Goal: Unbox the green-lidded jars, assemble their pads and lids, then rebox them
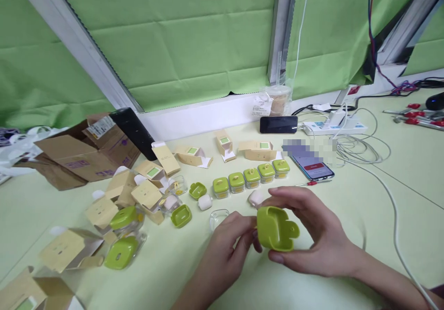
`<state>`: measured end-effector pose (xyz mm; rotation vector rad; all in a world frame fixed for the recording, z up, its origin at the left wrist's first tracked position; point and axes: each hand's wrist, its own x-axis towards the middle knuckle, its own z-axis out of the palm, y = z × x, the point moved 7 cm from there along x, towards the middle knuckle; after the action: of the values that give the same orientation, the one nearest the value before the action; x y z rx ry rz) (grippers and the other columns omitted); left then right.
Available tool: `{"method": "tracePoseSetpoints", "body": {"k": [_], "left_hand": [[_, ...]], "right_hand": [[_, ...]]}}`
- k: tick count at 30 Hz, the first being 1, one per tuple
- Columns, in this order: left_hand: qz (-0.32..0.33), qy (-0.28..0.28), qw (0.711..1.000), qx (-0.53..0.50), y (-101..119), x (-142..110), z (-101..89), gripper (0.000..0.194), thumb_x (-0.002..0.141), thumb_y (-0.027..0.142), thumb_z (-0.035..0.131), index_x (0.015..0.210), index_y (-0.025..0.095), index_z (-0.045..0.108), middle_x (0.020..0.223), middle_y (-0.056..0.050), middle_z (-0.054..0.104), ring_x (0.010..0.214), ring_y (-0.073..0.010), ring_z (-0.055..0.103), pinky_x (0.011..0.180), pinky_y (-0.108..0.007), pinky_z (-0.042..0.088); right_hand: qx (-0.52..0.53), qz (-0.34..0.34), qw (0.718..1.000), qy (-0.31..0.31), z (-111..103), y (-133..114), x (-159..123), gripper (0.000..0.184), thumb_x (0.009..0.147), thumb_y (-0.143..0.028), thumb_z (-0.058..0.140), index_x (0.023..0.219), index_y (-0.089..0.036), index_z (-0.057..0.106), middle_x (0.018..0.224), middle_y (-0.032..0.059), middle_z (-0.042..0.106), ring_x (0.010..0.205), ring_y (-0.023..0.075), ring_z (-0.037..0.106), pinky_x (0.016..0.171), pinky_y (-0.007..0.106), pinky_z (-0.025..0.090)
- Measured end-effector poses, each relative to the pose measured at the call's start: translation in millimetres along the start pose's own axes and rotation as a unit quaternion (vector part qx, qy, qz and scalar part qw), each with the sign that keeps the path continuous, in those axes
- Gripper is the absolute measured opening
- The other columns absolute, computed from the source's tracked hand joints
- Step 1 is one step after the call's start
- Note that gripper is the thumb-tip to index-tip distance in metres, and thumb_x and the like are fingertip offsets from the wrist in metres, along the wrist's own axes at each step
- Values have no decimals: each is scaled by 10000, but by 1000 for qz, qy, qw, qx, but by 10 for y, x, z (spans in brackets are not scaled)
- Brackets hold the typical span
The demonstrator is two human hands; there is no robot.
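Observation:
A hollow green plastic lid (268, 229) with scalloped edges is between my hands, its open side facing right. My left hand (231, 243) pinches at its left side, where a speck of yellow shows; the fingertips are partly hidden. My right hand (312, 236) curves around the lid, fingers above and behind, thumb below. Just behind my left hand stands a clear container (219, 217), partly covered. A white rounded piece (255, 198) lies behind the lid, and another white piece (205, 202) sits farther left. Two loose green lids, one scalloped (197, 190) and one lower (181, 216), lie nearby.
Several small clear jars with green lids (251, 176) form a row. Opened kraft boxes (69, 250) and green-lidded containers (120, 253) crowd the left, before a large carton (86, 150). Phones (278, 125), a screwdriver (312, 183), a power strip (333, 126) and cables lie right.

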<state>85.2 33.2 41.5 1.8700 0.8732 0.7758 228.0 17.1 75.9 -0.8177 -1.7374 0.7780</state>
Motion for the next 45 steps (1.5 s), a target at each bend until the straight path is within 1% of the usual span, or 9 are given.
{"method": "tracePoseSetpoints", "body": {"k": [2,6,9,12,17,22,26,36,45], "left_hand": [[-54,12,988,-147,-78,-3,20,256,905,358,463,1093,227,577,862,-44,625,805,-184,559,731,-315,424],[-132,8,894,-427,-155,-21,140,647,797,520,590,1335,231,374,1019,-95,621,852,-210,605,761,-361,459],[-177,28,863,-473,-171,-22,137,576,796,383,655,1287,185,428,1014,-102,625,804,-190,630,754,-337,461],[-196,73,820,-532,-180,-16,61,452,849,275,596,1259,168,439,974,-80,634,766,-167,644,784,-321,458],[-198,70,761,-613,-199,-10,71,457,844,165,539,1274,193,385,990,-65,632,816,-160,642,857,-316,431],[-197,80,796,-567,-297,-4,147,377,842,262,530,1191,164,428,965,-71,619,745,-171,642,793,-328,444],[-222,105,824,-510,-434,-8,228,417,821,346,531,1175,172,395,937,-61,606,659,-162,635,720,-342,459],[-190,99,854,-473,-480,-24,282,435,776,398,575,1127,185,433,830,-28,598,683,-151,597,706,-337,471],[-138,103,914,-368,-303,-21,154,429,797,319,644,1168,223,451,1104,-46,594,1063,-203,523,916,-344,394]], "right_hand": [[-31,-4,1000,1,-3,9,33,658,715,-158,735,1270,-320,421,1154,29,599,1070,185,584,923,272,486],[-104,-22,992,-63,121,38,95,552,767,-211,701,1240,-319,437,1174,39,598,1088,210,573,920,334,487],[-107,6,991,-82,130,191,126,625,808,-347,654,1339,-283,332,1239,81,559,1111,241,561,914,392,495],[-173,15,983,-61,44,407,181,425,932,-249,426,1348,-247,338,1244,103,558,1129,237,547,919,438,481],[-357,-32,907,-223,268,769,173,406,823,-93,495,1214,-200,506,1190,123,596,1070,289,578,832,470,508],[-280,59,950,-124,115,800,210,255,864,-218,529,1119,-215,523,1016,77,624,852,218,638,697,367,550],[-146,43,988,7,-66,526,203,301,846,-298,593,1125,-238,495,1059,77,622,942,220,625,772,351,547],[-211,-69,971,-86,283,227,113,421,839,-192,568,1250,-268,517,1073,72,639,989,222,607,810,348,533],[-298,-123,940,-115,369,214,44,580,877,-175,534,1405,-305,333,1175,100,585,1058,240,574,818,388,551]]}}
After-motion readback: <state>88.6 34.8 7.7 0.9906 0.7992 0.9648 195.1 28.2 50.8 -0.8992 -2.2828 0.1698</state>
